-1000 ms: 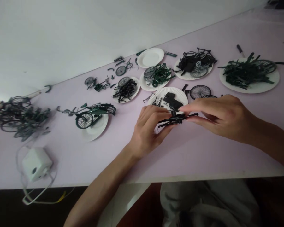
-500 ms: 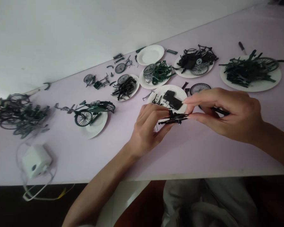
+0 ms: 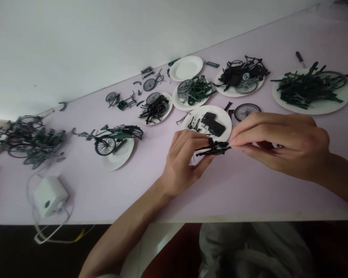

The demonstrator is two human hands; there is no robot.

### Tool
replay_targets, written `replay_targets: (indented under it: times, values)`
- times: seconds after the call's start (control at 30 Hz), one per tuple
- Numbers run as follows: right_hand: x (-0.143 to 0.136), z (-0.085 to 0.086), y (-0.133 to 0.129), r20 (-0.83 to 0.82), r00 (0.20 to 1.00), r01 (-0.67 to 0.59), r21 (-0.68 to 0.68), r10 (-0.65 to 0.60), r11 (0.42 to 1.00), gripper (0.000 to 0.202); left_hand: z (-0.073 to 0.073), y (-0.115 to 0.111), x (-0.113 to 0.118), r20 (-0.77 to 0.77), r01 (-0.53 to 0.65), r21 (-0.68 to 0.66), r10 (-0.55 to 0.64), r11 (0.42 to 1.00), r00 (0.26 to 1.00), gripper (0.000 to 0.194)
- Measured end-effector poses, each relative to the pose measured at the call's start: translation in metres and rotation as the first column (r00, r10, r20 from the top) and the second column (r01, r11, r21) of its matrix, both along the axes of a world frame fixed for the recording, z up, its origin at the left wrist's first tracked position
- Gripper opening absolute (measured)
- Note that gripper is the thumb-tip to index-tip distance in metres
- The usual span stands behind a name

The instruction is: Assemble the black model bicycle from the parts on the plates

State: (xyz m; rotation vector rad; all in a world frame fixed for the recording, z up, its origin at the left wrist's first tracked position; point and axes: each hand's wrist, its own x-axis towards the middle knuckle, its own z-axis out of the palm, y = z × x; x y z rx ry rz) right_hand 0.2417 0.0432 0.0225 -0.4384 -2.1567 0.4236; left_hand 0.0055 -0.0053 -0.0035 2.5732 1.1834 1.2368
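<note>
A small black part of a model bicycle (image 3: 216, 150), seemingly frame pieces, is held above the table near its front edge. My left hand (image 3: 179, 164) is closed on its left side between thumb and fingers. Thumb and fingertips of my right hand (image 3: 284, 144) pinch together at the right end of the same part; whether a smaller piece sits between them is hidden. Just behind the hands lie a paper plate (image 3: 226, 122) with flat black pieces (image 3: 217, 127) and thin rods, and a loose spoked wheel (image 3: 247, 112). Something dark shows partly beneath my right palm.
An assembled green model bicycle (image 3: 118, 134) leans over a paper plate (image 3: 123, 156) on the left. Several plates of parts line the back, with a screwdriver (image 3: 299, 58) at the far right. At the left are a pile of bicycles (image 3: 31, 139) and a white box (image 3: 50, 196) with cables.
My right fingers have closed together at the part's right end and moved slightly down, uncovering more of the wheel. The held part has tilted a little. The whole view has shifted slightly.
</note>
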Motion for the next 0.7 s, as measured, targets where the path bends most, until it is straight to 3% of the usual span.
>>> replay_targets:
  times: [0.37,0.7]
  values:
    - [-0.0049,-0.0066,0.002,-0.019,1.0,0.023,0.008,-0.023,1.0,0.011,-0.0023,0.0041,-0.0029,0.007,0.026,0.045,-0.026,0.999,1.0,0.02]
    - [-0.0067,-0.0088,-0.0007,0.018,0.996,0.091,0.047,-0.092,0.995,0.018,-0.0018,0.0016,0.0,0.022,-0.037,0.062,0.036,0.997,0.999,0.02]
